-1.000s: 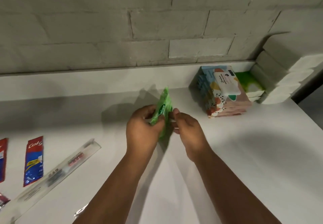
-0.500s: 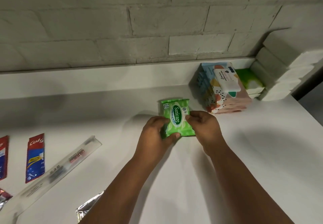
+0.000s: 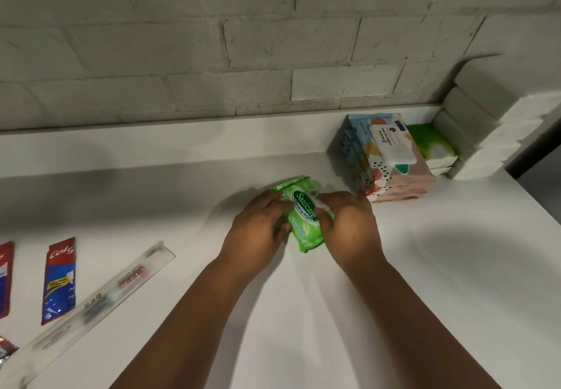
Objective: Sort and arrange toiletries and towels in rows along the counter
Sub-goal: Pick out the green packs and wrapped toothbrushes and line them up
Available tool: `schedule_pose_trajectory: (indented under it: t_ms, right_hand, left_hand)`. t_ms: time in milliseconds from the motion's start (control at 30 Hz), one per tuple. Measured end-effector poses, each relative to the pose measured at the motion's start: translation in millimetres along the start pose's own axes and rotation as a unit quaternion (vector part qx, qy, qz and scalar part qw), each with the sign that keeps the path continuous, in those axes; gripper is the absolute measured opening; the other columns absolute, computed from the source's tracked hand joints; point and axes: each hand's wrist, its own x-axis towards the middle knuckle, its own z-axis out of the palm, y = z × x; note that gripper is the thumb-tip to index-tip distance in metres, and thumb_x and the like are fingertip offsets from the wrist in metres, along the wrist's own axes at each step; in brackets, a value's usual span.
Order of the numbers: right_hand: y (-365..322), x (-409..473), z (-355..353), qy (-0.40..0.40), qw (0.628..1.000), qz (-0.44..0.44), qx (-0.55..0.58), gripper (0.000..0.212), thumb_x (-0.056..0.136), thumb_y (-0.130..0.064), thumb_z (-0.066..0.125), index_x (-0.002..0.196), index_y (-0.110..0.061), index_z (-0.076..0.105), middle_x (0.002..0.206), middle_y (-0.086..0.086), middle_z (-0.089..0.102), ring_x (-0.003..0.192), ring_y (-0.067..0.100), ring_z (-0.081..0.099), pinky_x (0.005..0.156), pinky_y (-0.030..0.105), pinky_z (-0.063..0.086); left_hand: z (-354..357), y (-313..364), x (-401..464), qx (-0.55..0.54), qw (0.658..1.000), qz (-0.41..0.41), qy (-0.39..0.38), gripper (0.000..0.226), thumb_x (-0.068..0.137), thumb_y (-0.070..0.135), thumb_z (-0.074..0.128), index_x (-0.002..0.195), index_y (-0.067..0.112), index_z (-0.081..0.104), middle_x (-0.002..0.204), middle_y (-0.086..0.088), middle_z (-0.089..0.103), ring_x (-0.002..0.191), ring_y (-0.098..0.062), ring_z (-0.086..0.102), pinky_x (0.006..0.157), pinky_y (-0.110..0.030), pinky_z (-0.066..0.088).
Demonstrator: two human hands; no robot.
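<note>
Lying flat now after being turned upright, the wipes pack (image 3: 303,217) sits on the counter (image 3: 425,267), gripped between left hand (image 3: 258,230) and right hand (image 3: 349,227), nearly placed

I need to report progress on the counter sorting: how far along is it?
Done: the patterned wipes packs are stacked beside the white towels at the right end. In hand: the left hand and right hand both grip the green Sanicare wipes pack on the counter. Left: the toothpaste sachets and the boxed toothbrush lie loosely at the left.
</note>
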Motion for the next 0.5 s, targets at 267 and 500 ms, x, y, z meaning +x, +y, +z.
schedule_pose_trajectory:
  t_ms: [267, 500]
  right_hand:
    - [-9, -20, 2, -0.003, 0.994, -0.067, -0.083, 0.04, 0.072, -0.021, 0.08, 0.111, -0.014, 0.07, 0.11, 0.008, 0.068, 0.097, 0.032, 0.062, 0.08, 0.04, 0.053]
    - [-4, -4, 11, 0.01, 0.994, -0.057, -0.092, 0.04, 0.076, -0.01, 0.073, 0.115, -0.011, 0.068, 0.112, 0.011, 0.067, 0.099, 0.034, 0.06, 0.086, 0.04, 0.054]
  left_hand:
    - [3, -12, 17, -0.02, 0.998, 0.019, -0.054, 0.041, 0.086, 0.033, 0.058, 0.124, 0.016, 0.053, 0.13, -0.003, 0.055, 0.119, -0.026, 0.052, 0.093, -0.036, 0.049]
    - [10, -5, 39, -0.014, 0.999, -0.007, -0.03, 0.032, 0.09, 0.02, 0.059, 0.121, 0.011, 0.055, 0.118, -0.008, 0.061, 0.103, -0.028, 0.058, 0.076, -0.033, 0.047]
